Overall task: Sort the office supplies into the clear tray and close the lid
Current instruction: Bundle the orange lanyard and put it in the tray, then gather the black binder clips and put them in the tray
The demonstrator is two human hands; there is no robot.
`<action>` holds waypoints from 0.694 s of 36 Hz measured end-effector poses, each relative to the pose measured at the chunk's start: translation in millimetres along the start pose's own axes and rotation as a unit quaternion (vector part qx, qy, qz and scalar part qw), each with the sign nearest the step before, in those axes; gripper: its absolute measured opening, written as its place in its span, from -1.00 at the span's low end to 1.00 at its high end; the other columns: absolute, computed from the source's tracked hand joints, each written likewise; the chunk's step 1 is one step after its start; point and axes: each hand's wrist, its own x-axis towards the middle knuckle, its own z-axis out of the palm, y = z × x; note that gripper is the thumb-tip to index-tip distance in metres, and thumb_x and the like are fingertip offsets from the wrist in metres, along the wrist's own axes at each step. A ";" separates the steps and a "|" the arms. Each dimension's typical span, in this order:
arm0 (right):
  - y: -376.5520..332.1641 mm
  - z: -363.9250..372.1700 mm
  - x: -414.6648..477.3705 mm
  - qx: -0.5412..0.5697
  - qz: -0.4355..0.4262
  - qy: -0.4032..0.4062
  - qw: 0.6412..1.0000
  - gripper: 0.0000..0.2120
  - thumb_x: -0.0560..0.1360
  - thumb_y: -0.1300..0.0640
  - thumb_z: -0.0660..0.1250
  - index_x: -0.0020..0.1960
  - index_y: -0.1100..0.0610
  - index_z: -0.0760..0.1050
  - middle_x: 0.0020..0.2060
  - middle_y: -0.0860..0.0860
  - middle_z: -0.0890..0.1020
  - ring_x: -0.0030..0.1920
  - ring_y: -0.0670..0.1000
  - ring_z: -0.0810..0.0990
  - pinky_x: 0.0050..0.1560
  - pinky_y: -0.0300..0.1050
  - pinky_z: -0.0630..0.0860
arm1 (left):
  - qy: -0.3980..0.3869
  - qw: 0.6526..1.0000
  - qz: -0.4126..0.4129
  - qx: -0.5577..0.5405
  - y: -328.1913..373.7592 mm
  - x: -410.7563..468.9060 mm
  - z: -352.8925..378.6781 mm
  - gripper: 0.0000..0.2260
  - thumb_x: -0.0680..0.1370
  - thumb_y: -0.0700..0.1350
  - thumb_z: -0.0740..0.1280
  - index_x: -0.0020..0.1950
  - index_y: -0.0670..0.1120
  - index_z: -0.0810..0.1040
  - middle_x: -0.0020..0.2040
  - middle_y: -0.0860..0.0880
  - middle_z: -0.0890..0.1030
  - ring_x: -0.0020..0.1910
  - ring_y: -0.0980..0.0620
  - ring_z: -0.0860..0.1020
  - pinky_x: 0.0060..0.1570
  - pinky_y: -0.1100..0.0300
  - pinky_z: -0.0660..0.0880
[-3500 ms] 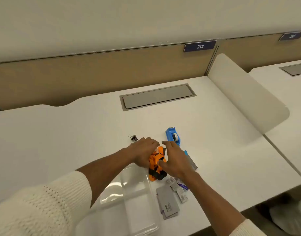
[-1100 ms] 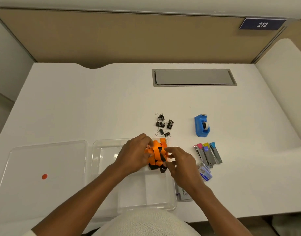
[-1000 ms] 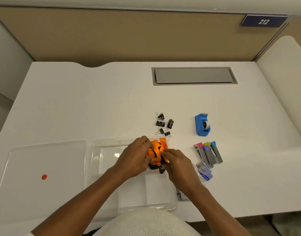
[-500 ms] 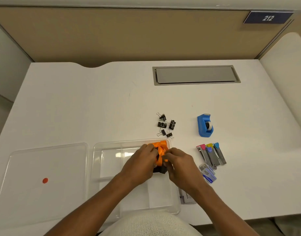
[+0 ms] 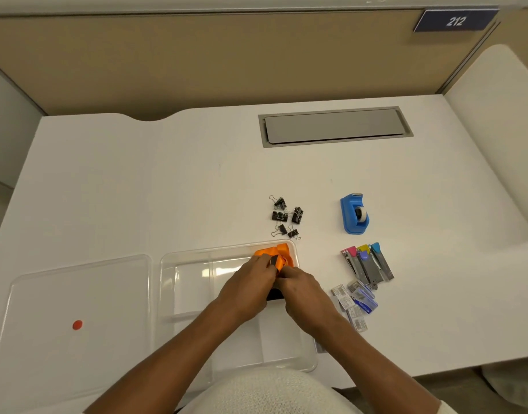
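Note:
A clear divided tray (image 5: 185, 264) lies open on the white desk in front of me. My left hand (image 5: 247, 285) and my right hand (image 5: 304, 294) both grip a bundle of orange and black staple removers (image 5: 276, 255), held down in the tray's far right compartment. The tray's clear lid (image 5: 77, 294), marked with a red dot, lies flat to the left of the tray. Several black binder clips (image 5: 286, 218) lie beyond the tray. A blue tape dispenser (image 5: 353, 215), several small staplers (image 5: 368, 265) and staple boxes (image 5: 353, 300) lie to the right.
A grey cable hatch (image 5: 334, 127) is set into the far part of the desk. A tan partition (image 5: 197, 61) stands behind it, and a white divider (image 5: 495, 130) closes the right side. The desk's near edge is at my body.
Both hands carried the orange bundle from the desk beside the tray into the far right compartment and lowered it there. My view also swung down and left to take in the lid.

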 end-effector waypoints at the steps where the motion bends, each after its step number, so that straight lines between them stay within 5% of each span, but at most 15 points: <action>1: 1.2 -4.0 -0.5 0.016 0.002 0.005 1.000 -0.66 0.57 0.34 0.26 0.27 0.11 0.62 0.16 0.07 0.63 0.13 0.10 0.62 0.14 -0.04 0.57 | -0.001 1.000 0.002 -0.003 -2.0 1.2 -4.3 -0.68 0.55 -0.29 0.37 0.29 -0.11 0.53 0.24 -0.10 0.53 0.18 -0.10 0.51 0.07 0.06 0.52; 5: 10.4 -23.1 -4.4 0.135 0.063 0.140 0.979 -0.80 0.52 0.29 0.35 0.00 0.08 0.71 -0.12 0.00 0.72 -0.18 0.04 0.67 -0.11 0.04 0.63 | 0.027 0.999 -0.010 -0.014 -10.2 4.8 -29.0 -0.85 0.61 -0.11 0.30 0.15 -0.07 0.58 0.12 -0.04 0.57 0.14 -0.08 0.53 0.04 -0.03 0.54; 10: 36.1 -46.2 17.4 0.197 0.205 0.295 0.912 -0.85 0.52 0.09 0.46 0.08 0.06 0.65 -0.09 -0.07 0.72 -0.20 -0.14 0.65 -0.14 -0.06 0.67 | 0.085 0.996 -0.032 -0.022 -22.7 30.3 -58.9 -0.80 0.63 0.11 0.33 0.10 0.02 0.63 0.05 0.07 0.66 0.03 -0.03 0.62 -0.07 0.06 0.54; 14: 67.7 -54.5 57.7 0.189 0.284 0.211 0.916 -0.39 0.41 -0.20 0.53 0.33 0.06 0.47 0.12 0.06 0.65 -0.06 0.03 0.67 -0.05 -0.03 0.59 | 0.108 0.993 -0.033 -0.013 -39.3 73.1 -66.3 -0.71 0.60 0.06 0.40 0.26 -0.05 0.58 0.19 -0.01 0.61 0.20 -0.07 0.56 0.02 -0.04 0.57; 17: 80.8 -48.9 89.6 0.159 0.306 0.118 0.931 -0.14 0.31 -0.31 0.56 0.45 0.04 0.35 0.27 0.17 0.52 0.13 0.17 0.63 0.05 0.06 0.60 | 0.077 0.996 -0.031 0.022 -49.3 112.3 -62.6 -0.44 0.55 0.03 0.48 0.49 -0.09 0.39 0.43 -0.09 0.44 0.42 -0.13 0.41 0.08 -0.11 0.59; 21: 91.4 -37.2 120.8 0.114 0.307 0.038 0.944 0.03 0.19 -0.39 0.59 0.48 0.01 0.28 0.32 0.19 0.38 0.15 0.21 0.61 0.04 0.07 0.60 | -0.007 0.998 -0.001 0.069 -60.7 152.4 -55.5 -0.15 0.50 -0.02 0.54 0.65 -0.05 0.12 0.65 -0.16 0.13 0.61 -0.20 0.14 0.22 -0.15 0.56; 25: 95.2 -30.2 134.1 0.088 0.285 0.032 0.954 0.02 0.08 -0.43 0.60 0.37 0.00 0.32 0.24 0.17 0.38 -0.05 0.14 0.60 -0.07 0.04 0.62 | -0.044 0.994 0.045 0.091 -63.1 169.9 -50.2 -0.14 0.46 0.05 0.55 0.65 0.00 0.17 0.60 -0.17 0.22 0.54 -0.21 0.21 0.31 -0.15 0.51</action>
